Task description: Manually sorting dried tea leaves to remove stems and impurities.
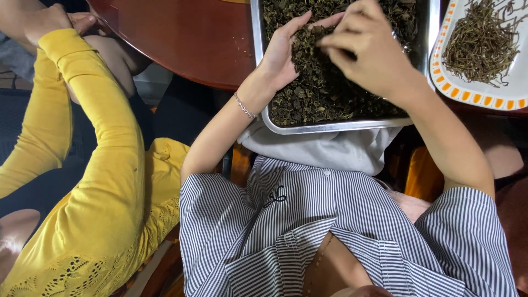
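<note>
A metal tray [308,128] full of dark dried leaves [324,93] lies on the round wooden table, its near edge over my lap. My left hand [280,52] is cupped, palm up, over the leaves with a small heap of them in the palm. A thin bracelet [245,106] circles that wrist. My right hand [366,47] hovers just beside it with fingers pinched together on bits of the leaves in the left palm.
A white oval plate [467,91] with an orange-patterned rim holds thin dried stems [481,44] at the right. The red-brown table [192,38] curves away to the left. A person in yellow sleeves [104,154] sits close at my left side.
</note>
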